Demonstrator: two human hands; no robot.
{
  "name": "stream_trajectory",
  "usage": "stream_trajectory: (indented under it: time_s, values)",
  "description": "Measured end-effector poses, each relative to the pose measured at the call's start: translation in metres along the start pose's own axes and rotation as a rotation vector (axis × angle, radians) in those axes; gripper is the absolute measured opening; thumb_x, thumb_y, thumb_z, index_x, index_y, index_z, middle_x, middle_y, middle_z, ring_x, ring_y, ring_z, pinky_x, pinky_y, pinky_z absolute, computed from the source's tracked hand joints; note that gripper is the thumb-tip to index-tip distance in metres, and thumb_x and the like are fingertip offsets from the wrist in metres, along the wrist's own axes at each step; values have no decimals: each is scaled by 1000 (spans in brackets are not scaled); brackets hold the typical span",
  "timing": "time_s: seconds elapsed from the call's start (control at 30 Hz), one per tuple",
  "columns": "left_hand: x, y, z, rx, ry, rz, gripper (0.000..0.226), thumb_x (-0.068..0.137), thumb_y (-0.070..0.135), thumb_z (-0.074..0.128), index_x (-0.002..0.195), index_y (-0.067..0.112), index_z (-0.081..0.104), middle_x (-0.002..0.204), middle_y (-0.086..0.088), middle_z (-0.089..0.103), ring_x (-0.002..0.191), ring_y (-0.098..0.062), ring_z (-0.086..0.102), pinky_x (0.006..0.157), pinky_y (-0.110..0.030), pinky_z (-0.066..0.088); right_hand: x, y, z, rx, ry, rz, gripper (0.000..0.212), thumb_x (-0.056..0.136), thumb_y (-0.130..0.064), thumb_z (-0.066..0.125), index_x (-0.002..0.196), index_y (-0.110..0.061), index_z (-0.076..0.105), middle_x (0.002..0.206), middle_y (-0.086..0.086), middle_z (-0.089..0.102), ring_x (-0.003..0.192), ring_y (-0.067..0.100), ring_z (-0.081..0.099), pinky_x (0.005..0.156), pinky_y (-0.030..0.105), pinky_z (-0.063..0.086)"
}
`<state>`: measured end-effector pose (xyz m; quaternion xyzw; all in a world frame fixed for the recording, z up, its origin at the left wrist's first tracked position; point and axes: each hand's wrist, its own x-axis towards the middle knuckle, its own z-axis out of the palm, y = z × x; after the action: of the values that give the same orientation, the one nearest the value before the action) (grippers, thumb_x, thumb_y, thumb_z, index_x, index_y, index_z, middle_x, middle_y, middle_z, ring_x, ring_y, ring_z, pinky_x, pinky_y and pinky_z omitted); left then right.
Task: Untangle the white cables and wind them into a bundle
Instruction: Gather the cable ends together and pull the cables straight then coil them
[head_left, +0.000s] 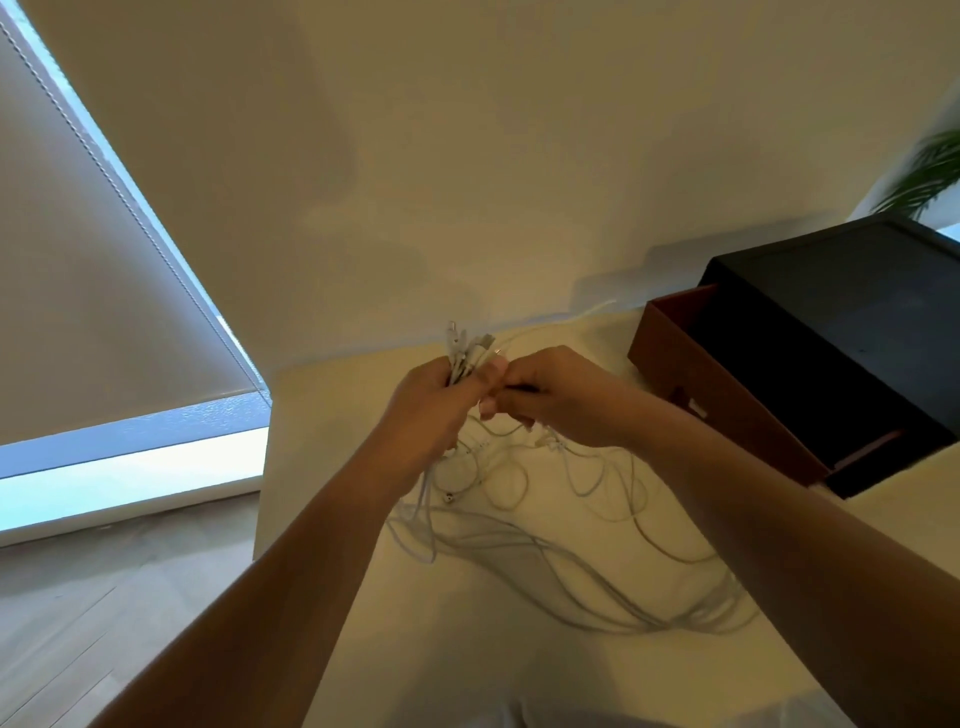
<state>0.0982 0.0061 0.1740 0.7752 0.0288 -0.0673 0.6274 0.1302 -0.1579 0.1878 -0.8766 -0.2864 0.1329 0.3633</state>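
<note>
Several white cables (545, 551) lie in loose tangled loops on a cream table (467, 649). My left hand (431, 410) grips a bunch of their plug ends, which stick up above its fist. My right hand (550, 395) is right beside it, fingers curled, pinching one cable strand close to the left thumb. Strands hang from both hands down to the pile. The palms and the exact strand held on the right are hidden.
A dark box with an open reddish-brown drawer (727, 384) stands at the table's right back. A wall rises just behind the table. Left of the table edge are wooden floor (104, 597) and a window with a blind (78, 260). A plant (924, 176) shows far right.
</note>
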Motion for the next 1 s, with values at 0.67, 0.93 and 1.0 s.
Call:
stream_trajectory:
  time_s: [0.67,0.93,1.0]
  values:
    - [-7,28,-64,-377,462,187,29,99,31,52,73,18,56,50,11,37,45,-3,30,42,-15,24,1,88,0,-89,189,237,28,101,-13,42,80,-18,59,76,-21,53,68,0,50,66,24,37]
    - [-11,24,-77,-214,425,126,27,97,30,55,75,16,59,47,11,35,44,-4,29,41,-16,25,-2,77,-28,-129,206,217,37,100,-34,42,81,-15,67,85,-1,64,75,3,56,72,19,43]
    - [-13,19,-79,-117,315,92,24,95,28,59,74,14,62,47,9,33,44,-7,27,43,-18,24,-16,80,-29,-107,214,284,49,96,-51,40,75,-17,69,87,13,66,80,23,61,80,33,47]
